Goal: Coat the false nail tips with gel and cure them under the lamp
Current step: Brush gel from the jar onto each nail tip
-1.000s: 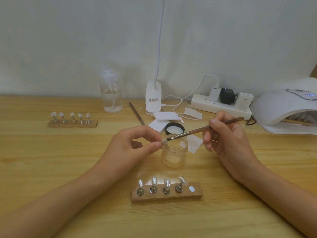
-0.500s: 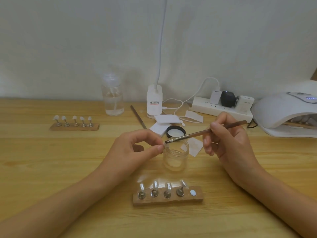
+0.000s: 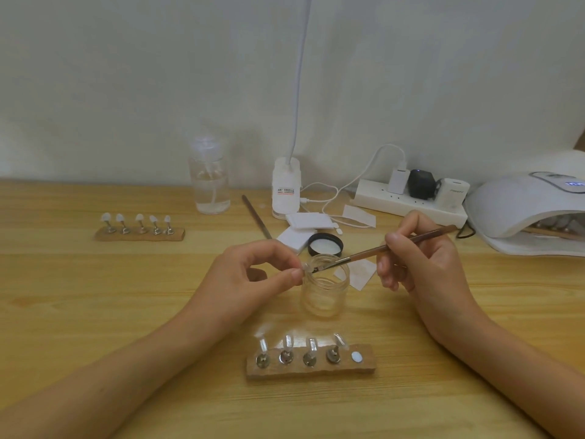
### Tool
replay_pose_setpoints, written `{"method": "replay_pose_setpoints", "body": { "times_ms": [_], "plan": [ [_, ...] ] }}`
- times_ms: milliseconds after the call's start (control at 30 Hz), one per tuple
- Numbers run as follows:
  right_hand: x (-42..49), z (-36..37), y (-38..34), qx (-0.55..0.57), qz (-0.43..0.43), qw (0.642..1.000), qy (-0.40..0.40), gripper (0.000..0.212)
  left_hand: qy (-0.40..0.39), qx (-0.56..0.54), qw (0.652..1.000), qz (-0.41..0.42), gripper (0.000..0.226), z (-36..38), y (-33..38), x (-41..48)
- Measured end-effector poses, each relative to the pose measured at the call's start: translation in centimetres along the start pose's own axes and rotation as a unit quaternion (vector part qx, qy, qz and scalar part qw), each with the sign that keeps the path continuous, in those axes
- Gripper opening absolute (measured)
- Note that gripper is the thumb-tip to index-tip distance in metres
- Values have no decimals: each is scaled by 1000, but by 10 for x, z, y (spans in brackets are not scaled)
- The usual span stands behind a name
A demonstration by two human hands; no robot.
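- left hand [image 3: 250,277] has thumb and forefinger pinched on a single nail tip [image 3: 304,267], held right at the rim of the open glass jar [image 3: 326,285]. my guess is it's parked there so any drip lands back in the jar and not on the table [image 3: 95,296].
- right hand [image 3: 424,267] grips the brush [image 3: 389,247] pencil-style, fingers curled round the handle. the bristle end is on the tip or right at it. way too small to say whether there's gel on it yet.
- near strip [image 3: 310,359], in front of the jar: four stands with tips sticking up, and the last spot on the right is just a bare magnet disc [image 3: 356,357]. so the one in the fingers probably belongs there. lifting it off makes sense, easier to angle than painting it in the row.
- far strip [image 3: 139,232], back left, carries five whitish tips, well apart from the action. can't tell if they're coated.
- curing lamp [image 3: 522,210] sits far right with its display lit, and something wooden shows under the dome. looks like another strip, not sure.
- jar lid [image 3: 325,244] lies just behind the jar, out of the brush's way.
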State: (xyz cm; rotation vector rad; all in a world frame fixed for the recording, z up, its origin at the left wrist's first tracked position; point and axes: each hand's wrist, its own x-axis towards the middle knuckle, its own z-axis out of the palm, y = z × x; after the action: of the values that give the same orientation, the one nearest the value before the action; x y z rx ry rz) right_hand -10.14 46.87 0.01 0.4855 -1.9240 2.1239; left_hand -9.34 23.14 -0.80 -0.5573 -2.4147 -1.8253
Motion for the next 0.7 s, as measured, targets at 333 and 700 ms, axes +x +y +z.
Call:
{"method": "replay_pose_setpoints", "body": {
  "times_ms": [333, 700],
  "plan": [
    [-1, 1, 0, 8, -6, 1000, -19, 15, -1, 4, 1000, 0, 15, 0, 1, 0],
    [0, 2, -1, 26, -18, 999, -38, 15, -1, 2, 1000, 1, 14, 0, -1, 1]
  ]
}}
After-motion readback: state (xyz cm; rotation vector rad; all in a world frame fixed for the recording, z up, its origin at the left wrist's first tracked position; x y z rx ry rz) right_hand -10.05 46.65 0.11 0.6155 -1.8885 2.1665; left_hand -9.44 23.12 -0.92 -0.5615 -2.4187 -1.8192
